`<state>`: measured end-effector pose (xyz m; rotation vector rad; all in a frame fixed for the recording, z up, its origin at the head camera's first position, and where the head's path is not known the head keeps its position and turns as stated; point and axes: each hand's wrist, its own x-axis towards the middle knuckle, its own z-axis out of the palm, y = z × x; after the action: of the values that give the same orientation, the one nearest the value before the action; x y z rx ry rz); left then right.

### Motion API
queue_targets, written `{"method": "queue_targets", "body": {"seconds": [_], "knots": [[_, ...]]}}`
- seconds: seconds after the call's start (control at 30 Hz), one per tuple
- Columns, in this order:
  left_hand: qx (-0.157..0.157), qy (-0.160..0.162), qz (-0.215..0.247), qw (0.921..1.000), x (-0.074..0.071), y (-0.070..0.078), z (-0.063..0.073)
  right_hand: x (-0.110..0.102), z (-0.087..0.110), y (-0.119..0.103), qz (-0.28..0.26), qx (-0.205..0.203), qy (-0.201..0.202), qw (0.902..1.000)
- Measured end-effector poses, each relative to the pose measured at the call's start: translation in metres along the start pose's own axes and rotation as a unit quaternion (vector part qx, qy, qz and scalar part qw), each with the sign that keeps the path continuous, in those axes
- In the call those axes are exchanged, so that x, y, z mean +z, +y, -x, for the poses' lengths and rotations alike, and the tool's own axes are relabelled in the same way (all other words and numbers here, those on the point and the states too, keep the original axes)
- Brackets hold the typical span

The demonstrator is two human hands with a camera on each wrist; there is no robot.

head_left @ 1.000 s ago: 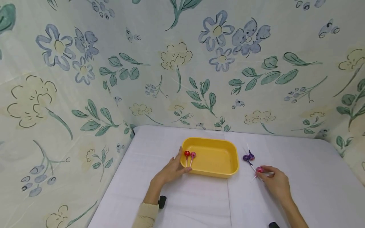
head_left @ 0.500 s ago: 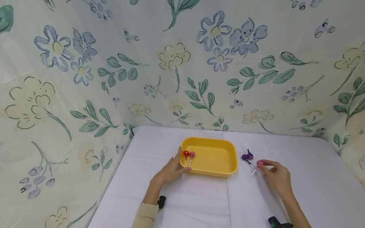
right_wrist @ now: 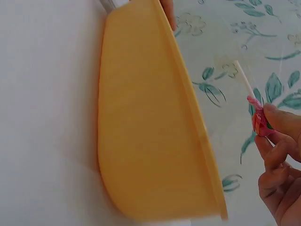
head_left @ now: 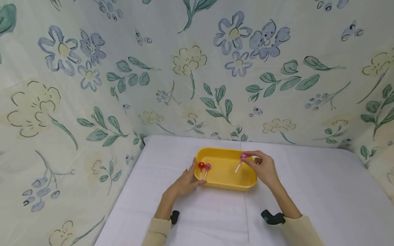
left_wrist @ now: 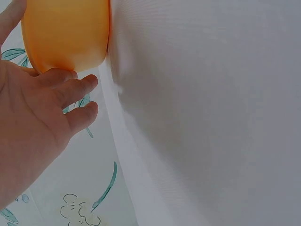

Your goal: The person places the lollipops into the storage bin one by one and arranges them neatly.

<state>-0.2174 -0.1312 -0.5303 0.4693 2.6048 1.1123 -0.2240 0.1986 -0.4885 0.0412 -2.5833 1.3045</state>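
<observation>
A yellow plastic tray [head_left: 223,174] stands on the white-covered table. At its left end my left hand [head_left: 184,183] holds it, with the thumb along the near rim and the fingers against the outer wall, as the left wrist view [left_wrist: 47,99] also shows. Inside the tray lie a red lollipop [head_left: 201,165] and a pink lollipop [head_left: 208,166], side by side, sticks toward me. Above the tray's right part, my right hand [head_left: 265,169] pinches another pink-wrapped lollipop [right_wrist: 259,120] by its head between thumb and fingers. Its white stick points down and left in the head view.
A white cloth [head_left: 323,191] covers the table. Behind and to the left hangs a flower-patterned curtain [head_left: 191,85]. Black wrist cameras sit on the left wrist [head_left: 174,217] and right wrist [head_left: 272,217]. The purple lollipops seen earlier are hidden behind my right hand.
My right hand lifted the pink lollipop from beside the purple ones and carried it left, over the tray. My left hand and the tray have stayed in place.
</observation>
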Motion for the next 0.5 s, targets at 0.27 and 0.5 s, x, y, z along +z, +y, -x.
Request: {"method": "queue_targets", "body": {"seconds": [0.27,0.5], "knots": [[0.004,-0.006,-0.005,1.0,0.001,0.0,0.001,0.06,-0.019,-0.014,0.004,-0.03,-0.126,0.9916],[0.009,-0.005,-0.006,0.9999,-0.002,0.0,0.002,0.085,-0.025,-0.024,0.031,-0.019,-0.15,0.988]]}}
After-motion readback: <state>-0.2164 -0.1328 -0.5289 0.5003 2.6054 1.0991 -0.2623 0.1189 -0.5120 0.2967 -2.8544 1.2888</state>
